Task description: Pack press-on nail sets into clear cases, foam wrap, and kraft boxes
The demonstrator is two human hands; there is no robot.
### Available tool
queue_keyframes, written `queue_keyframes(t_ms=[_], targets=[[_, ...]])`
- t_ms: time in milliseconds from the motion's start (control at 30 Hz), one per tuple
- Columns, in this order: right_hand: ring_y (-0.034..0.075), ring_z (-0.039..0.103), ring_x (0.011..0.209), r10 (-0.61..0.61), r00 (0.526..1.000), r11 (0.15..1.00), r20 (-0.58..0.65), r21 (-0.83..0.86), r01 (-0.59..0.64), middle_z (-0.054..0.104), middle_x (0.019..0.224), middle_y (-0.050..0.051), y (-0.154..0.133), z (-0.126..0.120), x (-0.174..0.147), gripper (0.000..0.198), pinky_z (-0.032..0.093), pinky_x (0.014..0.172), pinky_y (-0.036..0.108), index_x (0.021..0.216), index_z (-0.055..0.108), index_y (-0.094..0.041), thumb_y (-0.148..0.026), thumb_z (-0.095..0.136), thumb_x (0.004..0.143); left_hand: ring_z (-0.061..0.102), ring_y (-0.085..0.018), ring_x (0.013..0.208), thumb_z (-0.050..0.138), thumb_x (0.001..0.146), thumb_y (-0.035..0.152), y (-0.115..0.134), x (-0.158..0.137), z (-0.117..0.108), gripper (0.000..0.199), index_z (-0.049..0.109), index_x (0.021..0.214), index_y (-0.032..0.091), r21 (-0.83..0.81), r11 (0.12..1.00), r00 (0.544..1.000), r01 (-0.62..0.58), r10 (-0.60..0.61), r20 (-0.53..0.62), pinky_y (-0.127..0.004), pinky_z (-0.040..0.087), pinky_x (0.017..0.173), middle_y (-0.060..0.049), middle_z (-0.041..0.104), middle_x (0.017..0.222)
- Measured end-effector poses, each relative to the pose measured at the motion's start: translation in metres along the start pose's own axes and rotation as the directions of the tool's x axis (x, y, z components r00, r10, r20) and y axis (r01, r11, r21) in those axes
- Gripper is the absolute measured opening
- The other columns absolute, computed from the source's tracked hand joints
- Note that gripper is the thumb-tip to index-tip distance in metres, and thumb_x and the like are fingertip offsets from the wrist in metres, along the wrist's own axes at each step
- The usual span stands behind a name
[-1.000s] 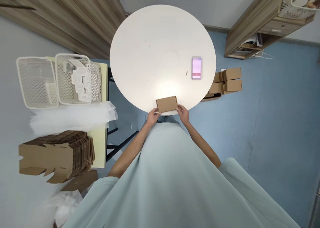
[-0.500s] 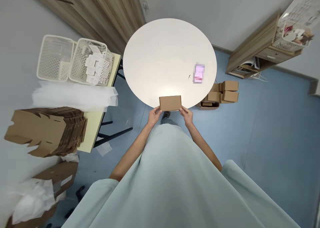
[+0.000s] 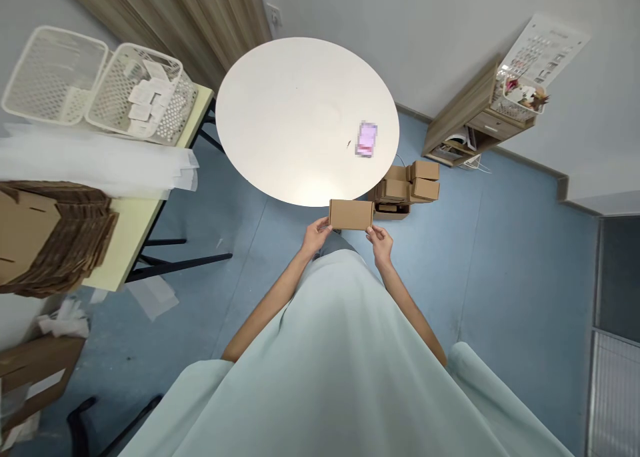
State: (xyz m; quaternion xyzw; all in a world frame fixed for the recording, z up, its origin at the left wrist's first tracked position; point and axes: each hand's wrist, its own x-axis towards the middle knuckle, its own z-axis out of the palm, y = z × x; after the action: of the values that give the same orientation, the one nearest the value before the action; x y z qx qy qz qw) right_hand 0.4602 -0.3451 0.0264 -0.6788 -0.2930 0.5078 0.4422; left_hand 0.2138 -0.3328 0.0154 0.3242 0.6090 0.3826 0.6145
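A closed brown cardboard box (image 3: 351, 215), small and flat, is held level in front of my body between both hands. My left hand (image 3: 316, 235) grips its left end, with the thumb at the near corner. At the right end, my right hand (image 3: 381, 241) pinches the near corner. The box is just off the near edge of the round white table (image 3: 300, 97). A pixelated pink-purple rectangular item (image 3: 367, 139) lies on the right part of that table.
Several small cardboard boxes (image 3: 425, 170) are stacked on the floor right of the table. On the left, a yellow side table (image 3: 113, 270) bears flat cardboard blanks (image 3: 70, 237), white sheets (image 3: 100, 163) and white baskets (image 3: 175, 110). A wooden cabinet (image 3: 480, 107) stands far right.
My view has turned to the right, so the table and shelves shift left in it. Both hands have carried the box rightward, away from over the table edge.
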Motion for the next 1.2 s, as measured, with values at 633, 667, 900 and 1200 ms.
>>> queue_keyframes(t_ms=[633,667,900,1200], targets=[[0.026,0.078,0.115,0.070,0.992,0.997,-0.102,-0.013,-0.071,0.082,0.125,0.013,-0.034,-0.186,0.154,0.060,0.066,0.103,0.045,0.112,0.074,-0.020,-0.071,0.080,0.080,0.081,-0.039,0.113,0.086,0.087,0.045,0.032,0.098,0.232,0.050,0.082,0.129,0.018,0.264,0.962,0.990,0.071,-0.101,0.102,-0.059,0.062,0.110,-0.017,0.079,0.140],[0.026,0.077,0.114,0.065,0.993,0.997,-0.101,-0.029,-0.068,0.082,0.125,0.013,-0.037,-0.197,0.169,0.060,0.065,0.103,0.045,0.112,0.075,-0.020,-0.071,0.079,0.080,0.081,-0.039,0.112,0.085,0.088,0.044,0.035,0.106,0.246,0.048,0.082,0.129,0.018,0.282,0.957,0.989,0.069,-0.103,0.106,-0.059,0.062,0.109,-0.017,0.080,0.137],[0.025,0.077,0.104,0.039,0.996,0.992,-0.080,-0.117,-0.048,0.082,0.112,0.012,-0.052,-0.255,0.273,0.062,0.064,0.104,0.046,0.111,0.075,-0.020,-0.075,0.075,0.083,0.082,-0.037,0.113,0.075,0.094,0.026,0.063,0.170,0.338,0.032,0.085,0.123,0.019,0.456,0.890,0.997,0.017,-0.050,0.060,-0.054,0.061,0.111,-0.013,0.082,0.134],[0.023,0.080,0.098,0.072,0.986,0.990,-0.148,-0.108,-0.088,0.082,0.108,0.010,-0.047,-0.275,0.363,0.043,0.066,0.104,0.046,0.107,0.074,-0.020,-0.060,0.075,0.091,0.074,-0.030,0.136,0.064,0.101,0.021,0.085,0.238,0.398,0.042,0.079,0.141,0.019,0.622,0.783,0.991,-0.007,-0.080,0.111,-0.042,0.054,0.122,-0.011,0.076,0.149]])
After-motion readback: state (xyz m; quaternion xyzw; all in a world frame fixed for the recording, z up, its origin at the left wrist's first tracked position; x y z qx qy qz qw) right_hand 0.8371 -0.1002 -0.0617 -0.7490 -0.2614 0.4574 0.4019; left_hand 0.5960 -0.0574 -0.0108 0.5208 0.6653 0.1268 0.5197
